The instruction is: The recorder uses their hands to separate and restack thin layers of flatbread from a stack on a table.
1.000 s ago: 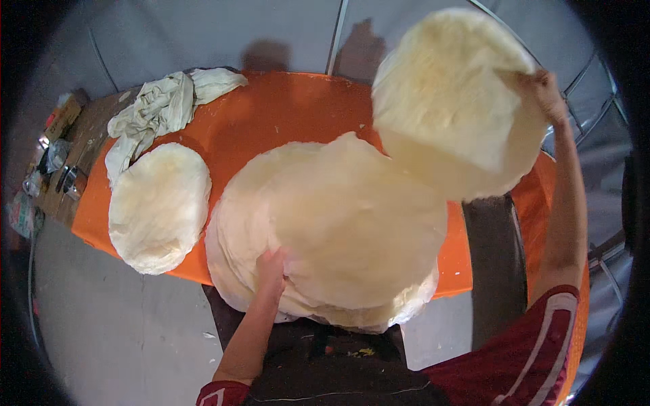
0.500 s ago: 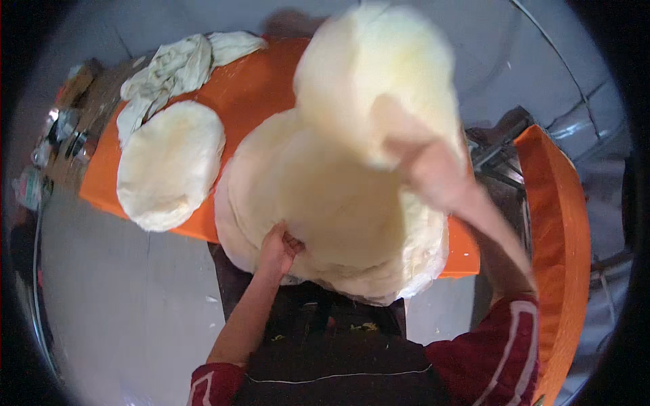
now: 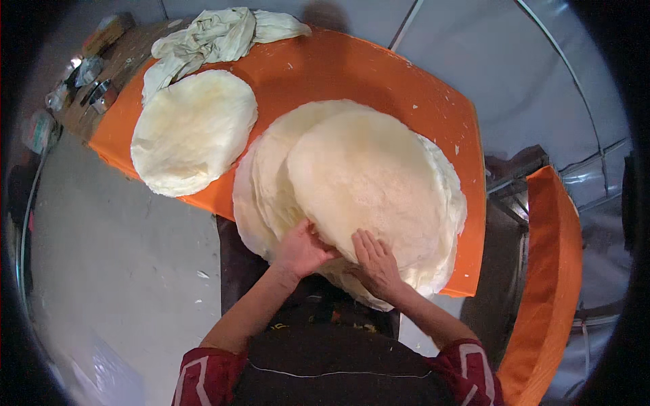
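Note:
A stack of large, thin, round flatbreads [image 3: 267, 183] lies in front of me on a table with an orange cover [image 3: 433, 101]. On top, set a little to the right, rests one pale flatbread [image 3: 365, 176] with faint tan patches. My right hand [image 3: 376, 264] lies on its near edge, fingers stretched out flat. Beside it, my left hand [image 3: 302, 250] is at the near left edge of the same flatbread, with thumb and fingers apart. Some of its fingertips are hidden by that edge. Neither hand is closed round anything.
Another pile of flatbreads [image 3: 193, 135] sits at the table's left, slightly over the front edge. A crumpled pale cloth [image 3: 217, 40] lies behind it. A metal cup [image 3: 103, 96] stands on a wooden surface far left. An orange-covered piece [image 3: 552, 271] stands at the right.
The flatbread that my right hand held raised at the far right now lies on the stack. My right hand has come down and nearer, beside my left. The whole view has shifted.

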The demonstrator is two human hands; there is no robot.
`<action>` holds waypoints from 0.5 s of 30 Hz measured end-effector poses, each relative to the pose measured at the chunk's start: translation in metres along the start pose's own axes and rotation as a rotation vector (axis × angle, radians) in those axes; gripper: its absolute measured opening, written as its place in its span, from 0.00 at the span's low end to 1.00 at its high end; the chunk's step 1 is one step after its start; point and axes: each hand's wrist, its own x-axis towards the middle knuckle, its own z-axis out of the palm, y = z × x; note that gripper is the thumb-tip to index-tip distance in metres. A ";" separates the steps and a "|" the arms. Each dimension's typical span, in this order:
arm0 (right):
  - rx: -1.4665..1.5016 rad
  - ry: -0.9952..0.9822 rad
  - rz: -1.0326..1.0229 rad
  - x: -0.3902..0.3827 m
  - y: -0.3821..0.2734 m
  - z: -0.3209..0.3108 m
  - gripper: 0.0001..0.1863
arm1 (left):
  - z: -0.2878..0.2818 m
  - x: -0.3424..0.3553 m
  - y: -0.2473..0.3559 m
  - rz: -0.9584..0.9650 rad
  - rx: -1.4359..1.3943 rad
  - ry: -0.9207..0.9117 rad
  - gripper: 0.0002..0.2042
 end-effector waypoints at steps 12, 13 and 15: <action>0.831 0.347 0.752 0.100 0.084 -0.237 0.07 | -0.005 0.048 -0.024 0.058 0.457 -0.144 0.20; 1.009 0.429 0.744 0.094 0.090 -0.243 0.09 | 0.008 0.050 -0.025 0.034 0.372 -0.140 0.22; 1.203 0.493 0.790 0.071 0.115 -0.243 0.16 | 0.026 0.042 -0.023 0.014 0.294 -0.133 0.23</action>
